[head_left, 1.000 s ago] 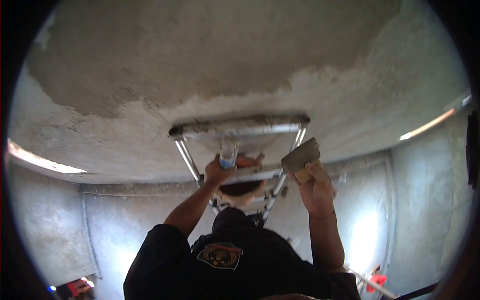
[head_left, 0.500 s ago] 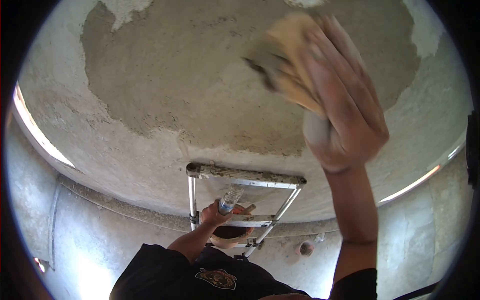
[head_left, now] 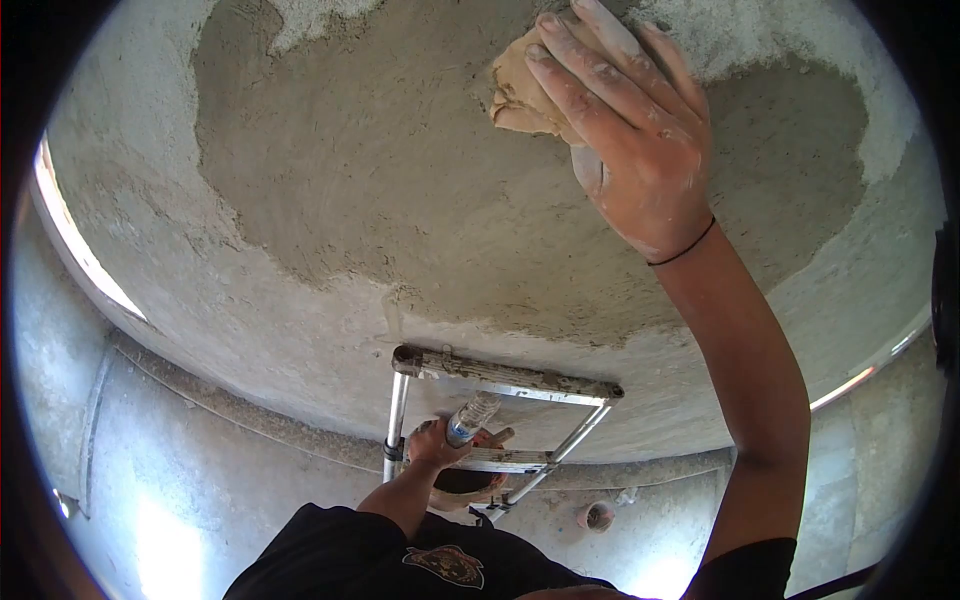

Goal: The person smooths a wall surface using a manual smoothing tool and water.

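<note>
My right hand (head_left: pixel 645 140), speckled with pale plaster, presses a tan sponge (head_left: pixel 525 95) flat against a darker, damp-looking plaster patch (head_left: pixel 400 190) on the wall. Its fingers lie over the sponge and hide much of it. Lower down, my left hand (head_left: pixel 430 445) is wrapped around a clear plastic bottle (head_left: pixel 472 416) with a blue label. The bottle tilts up and to the right, beside the upper part of a metal ladder (head_left: pixel 515 378).
Below the ladder's top sits an orange-rimmed bucket (head_left: pixel 462 497) with dark contents and a handle (head_left: pixel 497 437) sticking out. A smaller pail (head_left: pixel 597 517) stands on the floor to the right. Paler wall surrounds the damp patch.
My right hand and the sponge have swung upward and slightly left, and the sponge now lies flat on the wall. The left hand keeps the bottle, with little movement.
</note>
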`<action>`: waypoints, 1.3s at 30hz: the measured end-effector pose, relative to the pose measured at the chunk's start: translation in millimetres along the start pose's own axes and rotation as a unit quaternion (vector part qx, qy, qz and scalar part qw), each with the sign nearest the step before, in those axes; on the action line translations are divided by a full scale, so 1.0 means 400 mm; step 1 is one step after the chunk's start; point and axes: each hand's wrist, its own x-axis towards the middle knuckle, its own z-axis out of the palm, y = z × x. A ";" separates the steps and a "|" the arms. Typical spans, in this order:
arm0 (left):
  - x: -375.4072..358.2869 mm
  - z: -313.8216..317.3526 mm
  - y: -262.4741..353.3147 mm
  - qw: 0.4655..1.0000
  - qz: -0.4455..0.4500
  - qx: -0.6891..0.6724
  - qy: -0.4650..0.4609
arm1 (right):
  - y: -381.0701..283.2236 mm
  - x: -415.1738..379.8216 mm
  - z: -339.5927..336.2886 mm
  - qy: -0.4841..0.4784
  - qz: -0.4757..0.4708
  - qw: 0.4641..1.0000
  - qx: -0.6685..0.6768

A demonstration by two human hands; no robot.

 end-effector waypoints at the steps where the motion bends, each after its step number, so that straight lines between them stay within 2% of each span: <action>1: 0.000 -0.008 0.005 1.000 0.002 -0.001 -0.001 | -0.002 -0.009 -0.016 -0.049 0.009 0.999 0.022; 2: 0.000 -0.018 0.011 1.000 -0.009 -0.005 -0.017 | -0.008 -0.016 -0.027 -0.097 0.019 0.994 0.044; 3: -0.001 -0.024 0.014 0.999 -0.020 -0.009 -0.035 | -0.021 -0.030 -0.027 -0.099 0.018 0.994 0.044; 5: 0.003 -0.012 0.005 0.999 -0.018 -0.018 -0.029 | -0.061 -0.079 -0.020 -0.151 -0.001 0.976 0.158; 6: 0.002 -0.007 0.004 0.999 -0.018 -0.028 -0.024 | -0.092 -0.103 -0.017 -0.154 0.001 0.976 0.155; 8: -0.001 -0.009 0.006 0.999 -0.020 -0.023 -0.036 | -0.160 -0.138 -0.023 -0.204 -0.023 0.945 0.256; 11: 0.002 -0.014 0.001 0.999 -0.017 -0.010 -0.038 | -0.197 -0.129 -0.082 -0.194 -0.021 0.937 0.290; 12: 0.005 -0.010 0.007 0.999 -0.018 -0.007 -0.033 | -0.182 -0.118 -0.088 -0.196 -0.025 0.937 0.287; 14: 0.014 -0.006 0.003 0.999 -0.014 -0.026 -0.035 | -0.126 -0.080 -0.104 -0.122 -0.001 0.976 0.181; 15: 0.009 -0.001 -0.002 0.998 -0.014 -0.040 -0.042 | -0.083 -0.055 -0.101 -0.124 -0.001 0.975 0.182; 17: 0.006 0.008 -0.003 0.999 -0.018 -0.025 -0.041 | -0.003 -0.020 -0.077 -0.073 0.045 0.995 0.044; 21: 0.000 -0.021 0.011 0.998 -0.032 -0.026 -0.047 | -0.098 -0.058 0.015 -0.084 0.079 0.991 0.067; 23: 0.004 -0.020 0.013 0.998 -0.025 -0.036 -0.039 | -0.164 -0.062 0.026 -0.122 0.055 0.977 0.164; 26: -0.003 -0.012 0.004 0.999 -0.022 -0.032 -0.035 | -0.214 -0.063 -0.003 -0.166 0.056 0.955 0.241; 27: 0.001 -0.009 0.003 0.999 -0.023 -0.025 -0.035 | -0.204 -0.060 -0.017 -0.165 0.054 0.955 0.240; 29: 0.007 -0.003 -0.003 0.999 -0.020 -0.032 -0.037 | -0.142 -0.051 -0.060 -0.083 0.072 0.980 0.163; 30: 0.009 -0.001 -0.004 0.998 -0.020 -0.034 -0.045 | -0.100 -0.050 -0.060 -0.081 0.067 0.981 0.166; 33: 0.007 0.016 -0.009 0.999 -0.027 -0.023 -0.027 | -0.039 -0.053 -0.041 -0.004 0.133 0.990 0.042; 35: 0.011 0.011 -0.012 0.999 -0.022 -0.024 -0.030 | -0.077 -0.061 -0.030 -0.088 0.112 0.987 0.070; 36: 0.010 0.013 -0.009 0.999 -0.020 -0.030 -0.034 | -0.104 -0.074 -0.019 -0.088 0.113 0.987 0.069; 38: 0.012 0.005 -0.001 0.998 -0.023 -0.028 -0.043 | -0.159 -0.095 -0.008 -0.156 0.067 0.962 0.215; 39: 0.007 -0.001 -0.004 0.998 -0.027 -0.025 -0.053 | -0.171 -0.096 -0.024 -0.156 0.071 0.962 0.214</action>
